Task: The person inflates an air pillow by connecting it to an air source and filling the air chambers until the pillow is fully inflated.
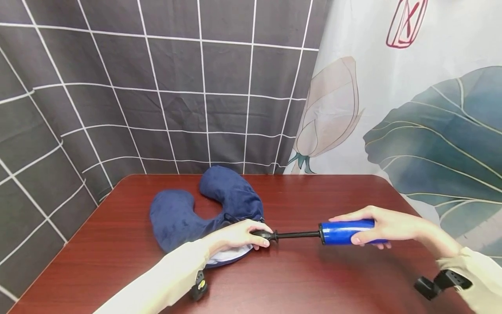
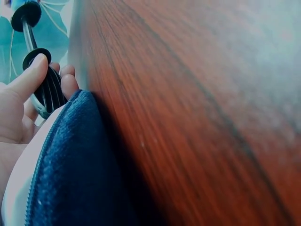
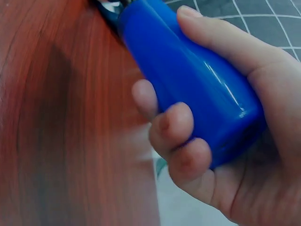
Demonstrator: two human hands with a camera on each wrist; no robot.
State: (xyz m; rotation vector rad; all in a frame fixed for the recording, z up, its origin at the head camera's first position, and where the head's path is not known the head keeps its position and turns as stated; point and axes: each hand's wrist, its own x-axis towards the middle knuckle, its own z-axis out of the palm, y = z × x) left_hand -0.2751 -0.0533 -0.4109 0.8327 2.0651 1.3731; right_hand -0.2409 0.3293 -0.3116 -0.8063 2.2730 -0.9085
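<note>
A hand pump with a blue barrel [image 1: 340,231] and a thin black rod [image 1: 298,234] lies level above the table. My right hand [image 1: 388,224] grips the barrel, its fingers curled round it in the right wrist view. At the rod's other end, my left hand [image 1: 239,234] holds the black ribbed end piece [image 2: 51,92] between thumb and fingers. This end sits beside the navy U-shaped neck pillow [image 1: 172,218], whose zipped edge [image 2: 77,136] and white lining [image 1: 229,254] show below the left hand. Whether the pump's tip joins the pillow is hidden.
The reddish-brown wooden table [image 1: 306,279] reaches back to a dark grid-patterned curtain [image 1: 176,109]. A pale curtain with a flower print [image 1: 333,104] hangs at the right. Black wrist devices [image 1: 443,283] are strapped over both sleeves.
</note>
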